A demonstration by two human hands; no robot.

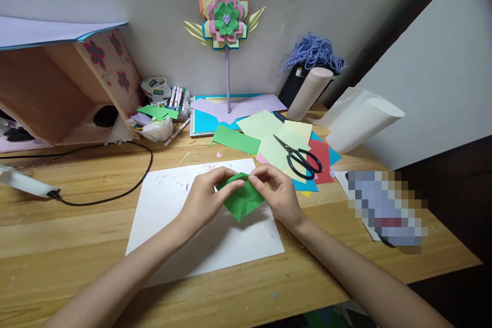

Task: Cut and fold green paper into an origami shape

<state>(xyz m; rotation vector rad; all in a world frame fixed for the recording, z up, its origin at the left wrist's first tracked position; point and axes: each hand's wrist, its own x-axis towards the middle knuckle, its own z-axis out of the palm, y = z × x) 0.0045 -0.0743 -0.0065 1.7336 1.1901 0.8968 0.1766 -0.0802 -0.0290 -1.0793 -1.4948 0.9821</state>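
A creased piece of green paper is held up between my two hands, above a white sheet on the wooden desk. My left hand pinches its upper left edge, thumb on the near face. At the upper right edge, my right hand grips it between thumb and fingers. One corner of the green paper points down toward me. Black-handled scissors lie just beyond my right hand, on loose coloured paper.
A layered paper flower on a purple stem stands at the back wall. An open decorated box and a black cable are at left. Paper rolls and a pixelated object are at right.
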